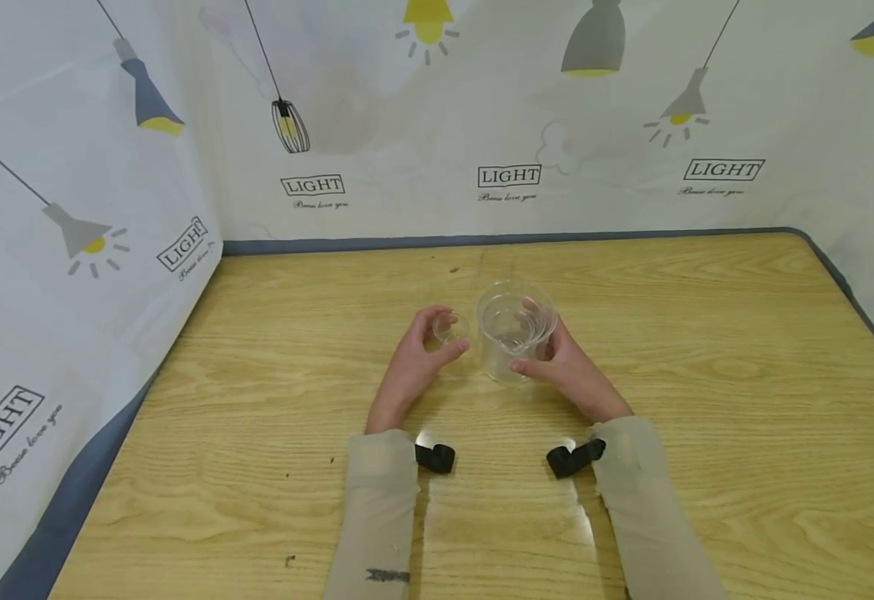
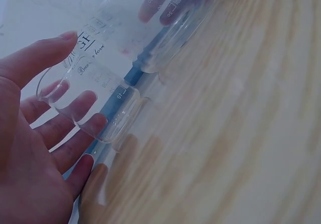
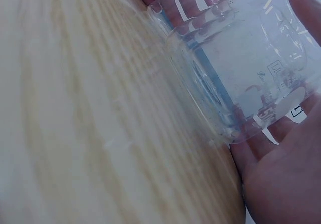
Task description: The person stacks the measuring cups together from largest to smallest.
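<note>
A small clear beaker [image 1: 451, 328] with printed graduations stands on the table, just left of a larger clear beaker [image 1: 498, 354]. My left hand [image 1: 427, 348] is curved loosely round the small beaker. In the left wrist view its fingers show behind the glass [image 2: 118, 111] and its thumb lies by the rim; whether the thumb touches is hard to tell. My right hand [image 1: 567, 367] grips the larger beaker from the right, thumb in front and fingers behind. Several rims show inside the larger beaker, as if others are nested in it. The right wrist view shows its clear wall [image 3: 235, 58] against the fingers.
The wood-grain table [image 1: 257, 400] spreads out around both hands. A white cloth [image 1: 422, 125] printed with lamps hangs behind it and at both sides, with a blue-grey border [image 1: 377, 243]. Black camera mounts [image 1: 437, 458] sit at both wrists.
</note>
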The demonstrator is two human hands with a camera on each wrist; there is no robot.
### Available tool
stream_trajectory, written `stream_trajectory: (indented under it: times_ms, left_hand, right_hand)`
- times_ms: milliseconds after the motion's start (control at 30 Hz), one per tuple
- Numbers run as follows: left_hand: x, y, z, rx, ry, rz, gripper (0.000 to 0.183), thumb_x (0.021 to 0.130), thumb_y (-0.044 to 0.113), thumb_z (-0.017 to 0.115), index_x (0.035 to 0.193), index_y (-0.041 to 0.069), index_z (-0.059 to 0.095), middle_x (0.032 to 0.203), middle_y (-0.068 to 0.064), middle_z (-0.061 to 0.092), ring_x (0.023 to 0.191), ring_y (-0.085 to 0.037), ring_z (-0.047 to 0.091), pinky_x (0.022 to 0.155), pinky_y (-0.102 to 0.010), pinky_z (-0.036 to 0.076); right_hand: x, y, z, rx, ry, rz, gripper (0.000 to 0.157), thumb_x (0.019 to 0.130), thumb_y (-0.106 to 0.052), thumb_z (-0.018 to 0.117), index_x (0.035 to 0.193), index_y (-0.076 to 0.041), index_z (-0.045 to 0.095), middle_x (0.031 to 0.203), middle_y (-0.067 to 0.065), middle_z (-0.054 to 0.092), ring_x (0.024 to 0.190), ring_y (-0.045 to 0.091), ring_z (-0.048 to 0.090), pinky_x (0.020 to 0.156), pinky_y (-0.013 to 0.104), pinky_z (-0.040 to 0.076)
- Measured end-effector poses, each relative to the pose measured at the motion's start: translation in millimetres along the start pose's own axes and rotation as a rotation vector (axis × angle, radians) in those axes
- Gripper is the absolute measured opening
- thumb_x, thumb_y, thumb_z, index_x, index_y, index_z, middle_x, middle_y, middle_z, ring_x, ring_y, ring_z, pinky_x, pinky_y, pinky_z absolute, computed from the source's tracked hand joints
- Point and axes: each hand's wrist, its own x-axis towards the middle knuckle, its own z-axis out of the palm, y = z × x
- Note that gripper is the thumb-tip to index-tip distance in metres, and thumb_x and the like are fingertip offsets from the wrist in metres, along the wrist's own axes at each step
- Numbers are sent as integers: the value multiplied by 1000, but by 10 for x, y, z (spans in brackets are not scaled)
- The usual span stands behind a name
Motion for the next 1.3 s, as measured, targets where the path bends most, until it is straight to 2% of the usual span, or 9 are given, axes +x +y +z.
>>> stream_trajectory:
  times_ms: [233,533,900,1300]
  left_hand:
    - [2,-2,12,20,-4,-11,56,75,46,67,123,34,43,118,14,50,117,-8,39,100,-43,25]
    - [6,38,49,36,-3,-4,57,76,42,67,125,30,42,120,11,50,118,-11,39,99,-46,27]
    - [-1,76,67,77,11,-14,56,75,42,68,124,31,43,118,11,52,116,-12,40,98,-47,28]
    - [-2,104,86,123,34,-1,56,76,42,68,125,30,43,117,13,52,116,-12,41,98,-46,29]
  right_hand:
    - [2,-3,3,3,3,10,81,79,-16,69,138,-37,17,143,-4,22,129,17,26,102,43,23]
    - [-1,-19,-5,-1,3,19,81,80,-15,68,139,-36,16,144,-5,20,129,15,24,103,44,20]
    - [-65,-208,64,-9,0,30,83,81,-9,65,142,-27,12,145,0,17,130,22,22,104,44,19]
    - [9,5,-11,-5,5,14,82,79,-15,68,139,-36,17,143,-7,20,129,15,24,104,44,19]
